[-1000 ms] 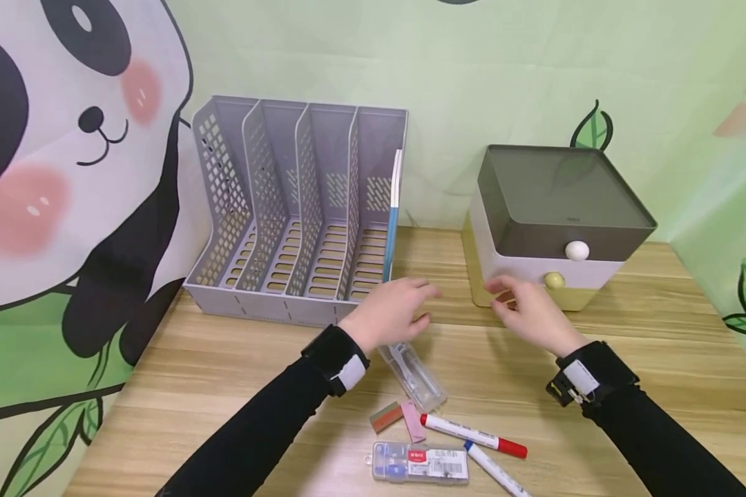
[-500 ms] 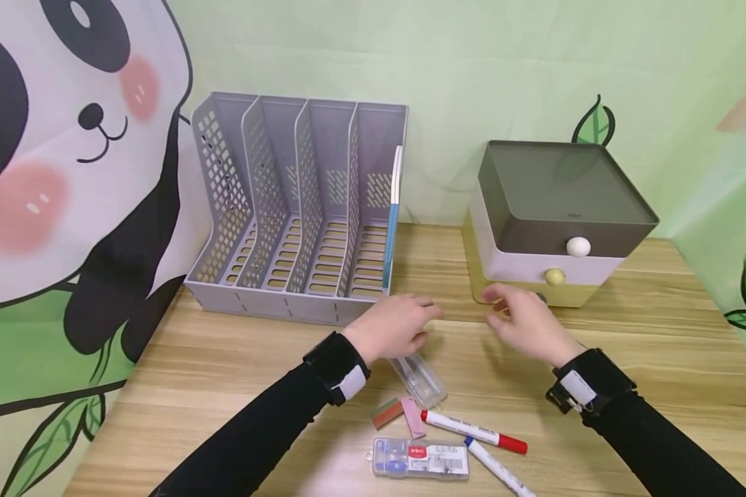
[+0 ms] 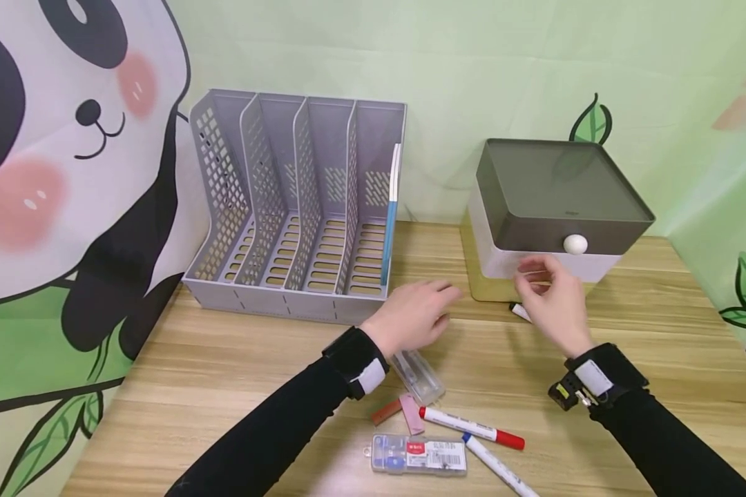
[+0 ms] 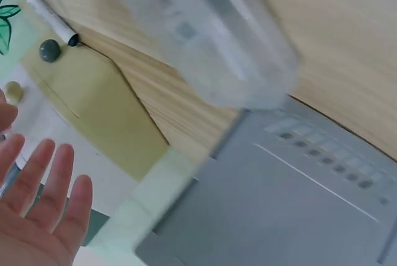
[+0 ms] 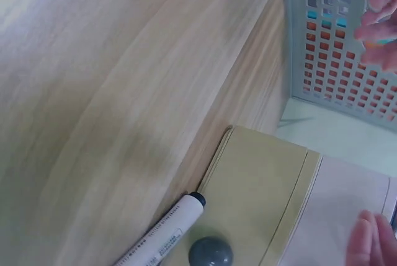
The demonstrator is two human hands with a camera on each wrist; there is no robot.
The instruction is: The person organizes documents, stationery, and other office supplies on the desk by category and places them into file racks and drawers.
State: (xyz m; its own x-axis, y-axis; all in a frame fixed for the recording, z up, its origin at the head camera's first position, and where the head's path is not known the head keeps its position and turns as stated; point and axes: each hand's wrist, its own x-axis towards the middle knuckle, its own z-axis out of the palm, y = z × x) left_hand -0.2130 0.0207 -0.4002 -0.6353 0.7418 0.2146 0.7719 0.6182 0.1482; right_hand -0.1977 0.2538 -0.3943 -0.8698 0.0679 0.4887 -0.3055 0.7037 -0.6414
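My left hand [image 3: 413, 314] hovers palm down above a clear plastic case [image 3: 419, 376], its fingers loosely extended with nothing in them. In the left wrist view the left hand's fingers [image 4: 43, 185] are spread. My right hand [image 3: 553, 300] is raised in front of the drawer box [image 3: 566, 179], fingers bent loosely at the pale middle drawer and holding nothing visible. It hides that drawer's yellow-green knob in the head view; the knob [image 4: 13, 92] shows in the left wrist view. A black-capped marker [image 5: 164, 232] lies by the bottom drawer, near its dark knob [image 5: 211, 252].
A grey file rack [image 3: 292, 307] with a thin blue-and-white book [image 3: 389, 235] stands at the back left. On the near tabletop lie a red marker [image 3: 472, 424], a blue marker [image 3: 497, 466], a labelled clear case [image 3: 419, 455], and two small blocks, reddish [image 3: 387, 412] and pink [image 3: 412, 414].
My right hand has risen and shifted right, from beside the box's lower left corner to the middle drawer, uncovering the black-capped marker. My left hand has moved slightly right.
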